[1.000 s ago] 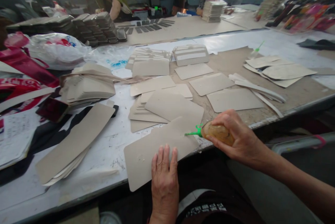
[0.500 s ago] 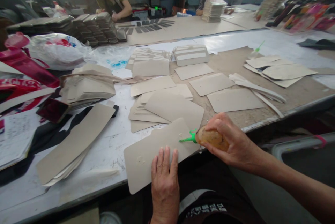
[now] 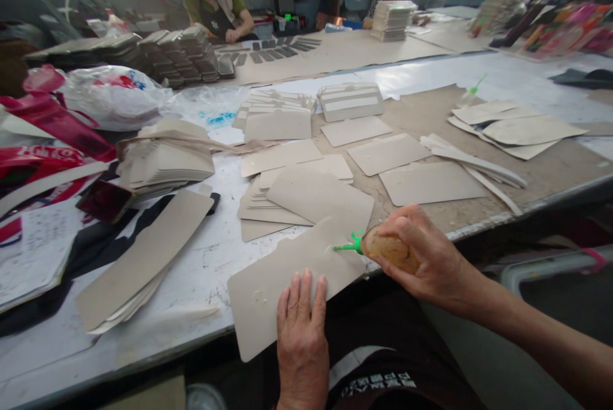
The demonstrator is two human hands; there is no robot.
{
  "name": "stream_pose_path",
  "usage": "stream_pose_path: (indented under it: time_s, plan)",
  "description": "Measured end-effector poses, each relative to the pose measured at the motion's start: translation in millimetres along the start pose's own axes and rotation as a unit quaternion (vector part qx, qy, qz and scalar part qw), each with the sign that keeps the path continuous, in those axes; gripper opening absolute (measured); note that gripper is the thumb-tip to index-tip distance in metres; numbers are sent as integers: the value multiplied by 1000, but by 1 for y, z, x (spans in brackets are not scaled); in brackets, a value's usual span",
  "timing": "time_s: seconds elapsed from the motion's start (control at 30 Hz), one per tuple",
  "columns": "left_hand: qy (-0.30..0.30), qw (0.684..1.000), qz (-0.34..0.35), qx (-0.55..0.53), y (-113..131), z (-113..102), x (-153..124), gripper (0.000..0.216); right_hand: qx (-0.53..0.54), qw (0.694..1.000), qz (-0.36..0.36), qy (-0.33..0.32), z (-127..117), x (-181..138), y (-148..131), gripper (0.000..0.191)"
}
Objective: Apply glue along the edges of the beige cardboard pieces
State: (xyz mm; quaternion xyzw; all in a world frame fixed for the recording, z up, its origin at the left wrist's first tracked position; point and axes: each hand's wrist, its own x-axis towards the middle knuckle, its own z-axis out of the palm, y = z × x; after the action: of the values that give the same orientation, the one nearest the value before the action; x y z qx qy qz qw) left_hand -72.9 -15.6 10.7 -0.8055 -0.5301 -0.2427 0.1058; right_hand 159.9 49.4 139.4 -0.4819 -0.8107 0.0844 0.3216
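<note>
A beige rounded-corner panel [image 3: 287,257] lies at the table's front edge, its near corner sticking out past it. My left hand [image 3: 302,327] rests flat on the panel with fingers stretched out. In my right hand [image 3: 426,257] is a glue bottle [image 3: 390,250], yellowish-brown with a green nozzle, tipped to the left. The nozzle tip is at a small wet-looking mark on the panel's right part. A similar glue spot [image 3: 258,297] shows near its left end. Behind it lies a loose pile of like panels [image 3: 318,196].
Long beige strips [image 3: 143,263] lie to the left, near a phone-like dark object [image 3: 105,201] and a stack of panels [image 3: 165,164]. White bands [image 3: 479,164] and flat pieces [image 3: 517,126] lie right. Another green-tipped bottle [image 3: 469,94] stands behind. A co-worker [image 3: 218,4] sits across the table.
The bottle's nozzle has shifted slightly right and up over the panel's right mark. My left hand stays put on the panel. The co-worker's arm across the table has moved.
</note>
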Motion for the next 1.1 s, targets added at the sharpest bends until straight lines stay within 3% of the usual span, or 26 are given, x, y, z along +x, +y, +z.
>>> stream_pose_path:
  time_s: [0.23, 0.4, 0.53, 0.77, 0.93, 1.1]
  plan:
    - [9, 1000, -9, -18, 3, 0, -1, 50, 8, 1000, 4, 29, 7, -1, -1, 23]
    - [2, 1000, -8, -7, 4, -9, -1, 53, 95, 989, 95, 63, 15, 6, -14, 27]
    - [18, 1000, -22, -7, 9, -13, 1, 46, 147, 988, 12, 46, 42, 21, -35, 28]
    - [128, 987, -86, -44, 18, 6, 0, 28, 162, 983, -80, -12, 91, 47, -72, 30]
    - [124, 989, -82, -10, 20, 11, -1, 29, 150, 983, -98, -37, 105, 57, -88, 29]
    - [117, 987, -108, -21, 23, 7, 1, 27, 120, 985, -111, -58, 104, 61, -91, 26]
